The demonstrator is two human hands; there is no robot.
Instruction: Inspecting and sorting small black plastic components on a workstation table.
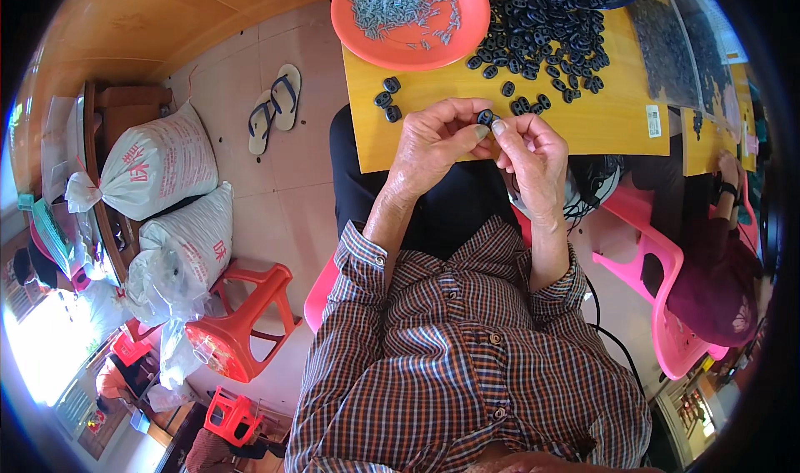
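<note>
My left hand (437, 140) and my right hand (533, 152) meet over the near edge of a yellow table (600, 119). Between the fingertips of both hands sits one small black plastic piece (486, 117). A large heap of the same black pieces (546, 23) lies on the table beyond my hands. Three loose black pieces (387, 98) lie to the left of my left hand. An orange plate (408, 15) holding several small grey metal parts stands at the table's far left.
White sacks (154, 165) and an orange stool (246, 310) stand on the tiled floor at left, with a pair of sandals (275, 106) further back. A pink chair (667, 298) and another person's arm (729, 181) are at right.
</note>
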